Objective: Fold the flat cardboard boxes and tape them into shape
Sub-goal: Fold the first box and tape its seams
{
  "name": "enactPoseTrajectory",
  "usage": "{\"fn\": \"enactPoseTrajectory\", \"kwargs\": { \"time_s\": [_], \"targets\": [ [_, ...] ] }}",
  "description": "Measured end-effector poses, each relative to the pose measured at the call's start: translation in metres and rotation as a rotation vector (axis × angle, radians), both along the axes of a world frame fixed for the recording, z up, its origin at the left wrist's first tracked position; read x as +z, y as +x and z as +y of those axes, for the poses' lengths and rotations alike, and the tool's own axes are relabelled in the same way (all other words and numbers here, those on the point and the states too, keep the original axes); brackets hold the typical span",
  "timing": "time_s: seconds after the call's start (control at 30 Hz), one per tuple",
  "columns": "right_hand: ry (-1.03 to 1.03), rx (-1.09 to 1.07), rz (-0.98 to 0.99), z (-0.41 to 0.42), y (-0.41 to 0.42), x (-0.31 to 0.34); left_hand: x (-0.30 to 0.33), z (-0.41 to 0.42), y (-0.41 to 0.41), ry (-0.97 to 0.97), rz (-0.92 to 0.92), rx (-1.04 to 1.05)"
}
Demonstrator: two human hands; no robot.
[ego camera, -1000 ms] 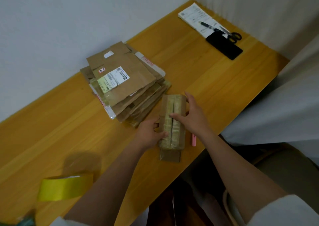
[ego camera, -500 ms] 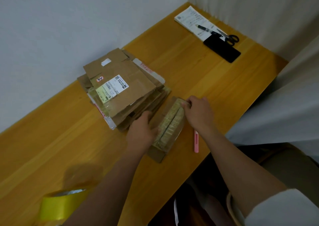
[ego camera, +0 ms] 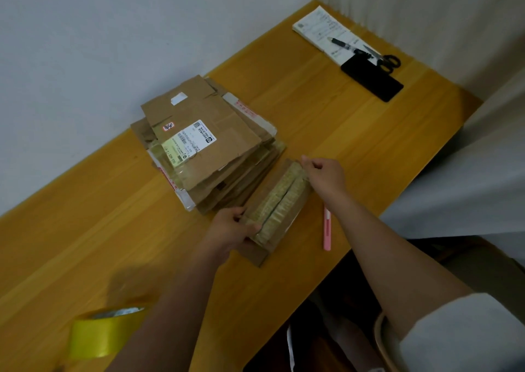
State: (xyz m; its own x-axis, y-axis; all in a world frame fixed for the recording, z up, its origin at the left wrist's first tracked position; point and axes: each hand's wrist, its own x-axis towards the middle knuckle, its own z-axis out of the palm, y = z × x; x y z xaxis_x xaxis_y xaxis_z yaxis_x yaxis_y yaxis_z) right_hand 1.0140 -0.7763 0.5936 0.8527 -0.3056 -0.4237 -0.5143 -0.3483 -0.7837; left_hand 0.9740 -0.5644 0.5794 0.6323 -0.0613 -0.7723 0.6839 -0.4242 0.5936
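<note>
Left hand is gripping the near end of the taped box, fingers curled on it; right hand is pinching its far end. Flat stack is lying just beside the box.

Orange-yellow wooden table against plain white walls.

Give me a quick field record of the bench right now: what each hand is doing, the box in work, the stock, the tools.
box in work: small taped box, lying on the table beside the stack
left hand: grips the box's near end
right hand: pinches at the box's far end
stock: stack of flat cardboard boxes, left of the box
tape: yellow tape roll, near left edge
cutter: pink knife, right of the box
far corner: scissors, pen, papers
</note>
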Motion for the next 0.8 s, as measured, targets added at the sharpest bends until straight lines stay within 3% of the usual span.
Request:
{"fn": "enactPoseTrajectory", "kwargs": {
  "time_s": [0.13, 0.37, 0.53, 0.8],
  "targets": [
    [0.04, -0.025, -0.011, 0.004, 0.0, 0.0, 0.0, 0.004, -0.002, -0.088, -0.022, 0.025],
    [0.124, -0.053, 0.162, 0.002, 0.005, 0.008, -0.001, 0.001, -0.008, 0.003, -0.07, -0.069],
    [0.142, -0.179, 0.081, 0.001, -0.015, 0.006, 0.004, -0.01, -0.021, -0.038, -0.006, -0.015],
    [0.062, 0.184, 0.148, 0.004, -0.052, 0.003, 0.008, -0.017, -0.039, -0.127, 0.066, 0.009]
  ]
}}
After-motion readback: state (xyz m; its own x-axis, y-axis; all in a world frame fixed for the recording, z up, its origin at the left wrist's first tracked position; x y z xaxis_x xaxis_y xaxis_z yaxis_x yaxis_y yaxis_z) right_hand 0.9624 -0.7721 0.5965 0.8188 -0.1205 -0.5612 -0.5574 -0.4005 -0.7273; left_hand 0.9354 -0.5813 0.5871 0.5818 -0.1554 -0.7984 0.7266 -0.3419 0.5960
